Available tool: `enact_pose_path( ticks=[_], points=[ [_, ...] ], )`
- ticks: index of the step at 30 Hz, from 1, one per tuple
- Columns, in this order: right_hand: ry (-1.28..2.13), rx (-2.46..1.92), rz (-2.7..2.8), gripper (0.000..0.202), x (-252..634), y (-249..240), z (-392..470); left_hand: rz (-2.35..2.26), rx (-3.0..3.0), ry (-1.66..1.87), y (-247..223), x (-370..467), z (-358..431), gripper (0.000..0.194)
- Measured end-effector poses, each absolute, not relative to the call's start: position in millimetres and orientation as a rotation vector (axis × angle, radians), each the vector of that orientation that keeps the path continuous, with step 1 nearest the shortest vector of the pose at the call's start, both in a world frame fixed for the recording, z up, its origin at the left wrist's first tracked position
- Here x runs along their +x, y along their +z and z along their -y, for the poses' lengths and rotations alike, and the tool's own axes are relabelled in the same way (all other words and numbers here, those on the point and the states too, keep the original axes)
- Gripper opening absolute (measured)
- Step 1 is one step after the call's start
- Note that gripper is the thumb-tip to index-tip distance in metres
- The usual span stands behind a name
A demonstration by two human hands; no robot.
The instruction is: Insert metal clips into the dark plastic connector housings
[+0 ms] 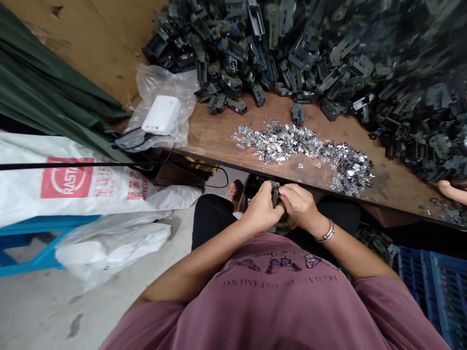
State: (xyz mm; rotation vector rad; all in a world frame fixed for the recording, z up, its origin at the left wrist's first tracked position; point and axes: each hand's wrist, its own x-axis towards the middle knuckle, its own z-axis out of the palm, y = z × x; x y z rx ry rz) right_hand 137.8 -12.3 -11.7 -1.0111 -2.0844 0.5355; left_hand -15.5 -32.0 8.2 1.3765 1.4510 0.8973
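Close to my lap, below the table's front edge, both hands are together. My left hand [263, 209] is closed around a small dark grey plastic housing [275, 190], whose upper end shows between thumb and fingers. My right hand [301, 204], with a bracelet at its wrist, has its fingertips pinched together against the right side of that housing. Whatever sits between those fingertips is hidden. Just beyond, on the wooden table [211, 131], lies a heap of small shiny metal clips [280, 141]. One similar housing [297, 114] lies apart behind the clips.
A large pile of dark plastic housings [277, 48] covers the table's back and right. At left, a white box [162, 114] with a cable rests on clear plastic. A white sack [73, 180], blue stool [32, 243] and blue crates [438, 282] flank me. Another person's hand [452, 190] shows at far right.
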Motion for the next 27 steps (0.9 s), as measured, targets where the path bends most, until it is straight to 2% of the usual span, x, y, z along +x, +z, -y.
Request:
enact_pose_path(
  ticks=[5, 8, 10, 13, 17, 23, 27],
  points=[
    [0.719, -0.942, 2.000, 0.019, 149, -2, 13, -1.447, 1.563, 0.819, 16, -26, 33, 0.039],
    [0.731, -1.014, 1.900, 0.022, 155, 4, 14, -1.393, 1.634, 0.935, 20, -33, 31, 0.025],
    [0.758, -1.032, 1.924, 0.020, 157, 4, 17, -1.384, 1.605, 1.045, 21, -37, 31, 0.025],
    [0.799, -1.020, 2.005, 0.015, 157, 1, 23, -1.380, 1.480, 1.163, 24, -43, 32, 0.028],
    [0.821, -1.002, 2.039, 0.014, 159, -2, 26, -1.310, 1.250, 1.194, 22, -48, 32, 0.021],
    [0.866, -1.009, 2.055, 0.013, 165, 3, 21, -1.292, 0.502, 1.035, 15, -52, 32, 0.041],
    [0.861, -1.035, 2.063, 0.012, 168, 12, 14, -1.154, 0.443, 1.005, 15, -55, 31, 0.043]
  ],
)
